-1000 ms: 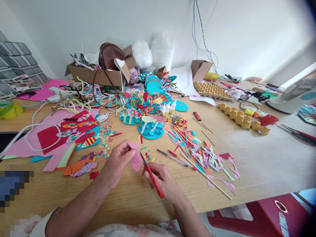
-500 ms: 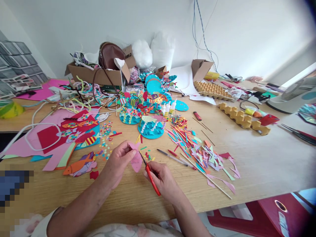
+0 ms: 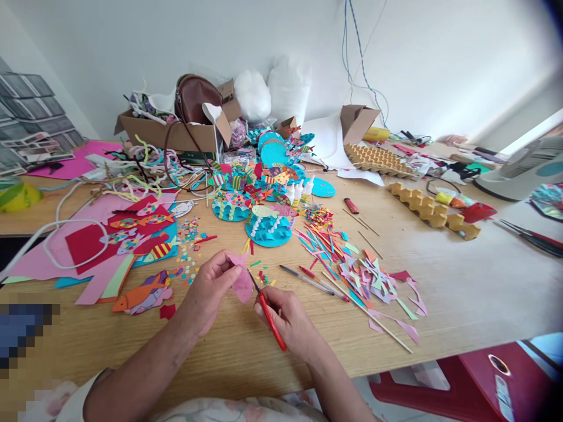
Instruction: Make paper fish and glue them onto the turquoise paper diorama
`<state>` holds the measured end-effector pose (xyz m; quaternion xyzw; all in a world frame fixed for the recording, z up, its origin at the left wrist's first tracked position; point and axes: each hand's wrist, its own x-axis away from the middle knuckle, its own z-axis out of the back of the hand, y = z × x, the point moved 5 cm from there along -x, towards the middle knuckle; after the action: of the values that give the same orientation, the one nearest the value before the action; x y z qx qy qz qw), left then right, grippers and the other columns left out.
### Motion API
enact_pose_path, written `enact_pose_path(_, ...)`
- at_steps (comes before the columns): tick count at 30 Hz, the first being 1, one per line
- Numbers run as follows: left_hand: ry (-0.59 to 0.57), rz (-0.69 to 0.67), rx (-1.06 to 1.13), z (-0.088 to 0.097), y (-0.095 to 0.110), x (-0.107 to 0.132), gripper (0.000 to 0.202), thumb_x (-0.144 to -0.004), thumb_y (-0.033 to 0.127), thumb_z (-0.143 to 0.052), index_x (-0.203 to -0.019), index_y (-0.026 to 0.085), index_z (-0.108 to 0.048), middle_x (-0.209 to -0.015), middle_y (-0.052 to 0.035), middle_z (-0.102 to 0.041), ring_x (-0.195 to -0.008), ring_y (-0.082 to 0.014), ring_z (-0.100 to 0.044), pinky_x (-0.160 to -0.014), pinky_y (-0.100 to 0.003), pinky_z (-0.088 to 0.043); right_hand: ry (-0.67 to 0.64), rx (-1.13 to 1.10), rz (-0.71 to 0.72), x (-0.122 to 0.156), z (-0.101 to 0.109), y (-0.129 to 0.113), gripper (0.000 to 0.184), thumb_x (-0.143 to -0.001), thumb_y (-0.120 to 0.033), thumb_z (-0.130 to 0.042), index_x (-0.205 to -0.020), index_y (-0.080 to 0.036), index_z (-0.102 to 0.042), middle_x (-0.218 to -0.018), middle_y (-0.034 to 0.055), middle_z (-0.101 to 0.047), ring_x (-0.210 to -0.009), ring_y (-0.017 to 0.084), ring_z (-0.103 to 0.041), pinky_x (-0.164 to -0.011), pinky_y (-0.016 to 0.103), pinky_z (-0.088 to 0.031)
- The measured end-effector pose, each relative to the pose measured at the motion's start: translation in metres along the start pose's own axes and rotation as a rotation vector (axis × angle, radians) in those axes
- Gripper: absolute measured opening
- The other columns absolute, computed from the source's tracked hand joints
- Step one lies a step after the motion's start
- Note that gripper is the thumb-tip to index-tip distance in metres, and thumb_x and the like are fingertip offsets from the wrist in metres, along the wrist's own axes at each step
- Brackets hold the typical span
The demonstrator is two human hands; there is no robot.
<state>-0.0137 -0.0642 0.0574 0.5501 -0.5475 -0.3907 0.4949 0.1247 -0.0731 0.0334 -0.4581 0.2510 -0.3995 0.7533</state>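
Observation:
My left hand (image 3: 211,287) pinches a small pink paper shape (image 3: 241,280) above the wooden table (image 3: 461,293). My right hand (image 3: 288,319) is closed round red-handled scissors (image 3: 268,313), whose dark blades meet the pink paper's right edge. Just beyond the hands lie tiny paper snips and a turquoise paper disc (image 3: 269,230) with white strips. An orange paper fish (image 3: 136,296) lies to the left of my left hand.
Coloured paper scraps (image 3: 365,272), pencils and a long wooden skewer (image 3: 373,319) lie right of my hands. Pink and red sheets (image 3: 88,240) with paper fish cover the left. A cardboard box (image 3: 176,132) with a brown bag, egg-carton strips (image 3: 433,212) and a red lighter (image 3: 350,206) sit farther back.
The scissors and my right hand have shifted slightly up and left, closer into the pink paper. My left hand still holds the paper in the same place.

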Motion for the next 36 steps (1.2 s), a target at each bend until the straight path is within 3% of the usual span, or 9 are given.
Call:
enact_pose_path(13, 0.047, 0.036, 0.047, 0.0, -0.0034, 0.0007, 0.015, -0.065, 0.028, -0.064, -0.068, 0.017, -0.054, -0.059, 0.0052, -0.052, -0.053, -0.0086, -0.046, -0.053, -0.02, -0.037, 0.086, 0.143, 0.037, -0.0006, 0.0022, 0.0034, 0.026, -0.082, -0.025, -0.046, -0.059, -0.018, -0.037, -0.054, -0.0048, -0.037, -0.05, 0.008, -0.031, -0.049, 0.022, -0.022)
enact_pose_path(21, 0.017, 0.017, 0.03, 0.0001, -0.0024, 0.001, 0.014, -0.067, 0.027, -0.063, -0.068, 0.016, -0.054, -0.061, 0.004, -0.053, -0.056, -0.0092, -0.046, -0.055, -0.02, -0.037, 0.001, -0.008, 0.003, -0.0023, 0.0004, 0.0015, 0.029, -0.085, -0.033, -0.045, -0.06, -0.018, -0.039, -0.055, -0.0059, -0.035, -0.052, 0.008, -0.031, -0.05, 0.021, -0.023)
enact_pose_path(29, 0.022, 0.032, 0.022, -0.0008, -0.0027, 0.0009, 0.014, -0.067, 0.027, -0.063, -0.068, 0.017, -0.054, -0.06, 0.0045, -0.052, -0.055, -0.0089, -0.046, -0.055, -0.02, -0.037, 0.023, -0.004, 0.01, -0.002, 0.0008, -0.0006, 0.026, -0.084, -0.027, -0.046, -0.06, -0.018, -0.041, -0.055, -0.006, -0.036, -0.052, 0.008, -0.031, -0.05, 0.021, -0.023)
enact_pose_path(36, 0.015, 0.057, 0.045, -0.0009, -0.0039, 0.0013, 0.013, -0.068, 0.026, -0.062, -0.069, 0.017, -0.053, -0.061, 0.0045, -0.053, -0.054, -0.0092, -0.048, -0.055, -0.021, -0.039, 0.044, -0.015, 0.02, -0.004, 0.0008, 0.0014, 0.032, -0.084, -0.033, -0.048, -0.057, -0.018, -0.038, -0.052, -0.006, -0.033, -0.05, 0.008, -0.029, -0.048, 0.022, -0.022)
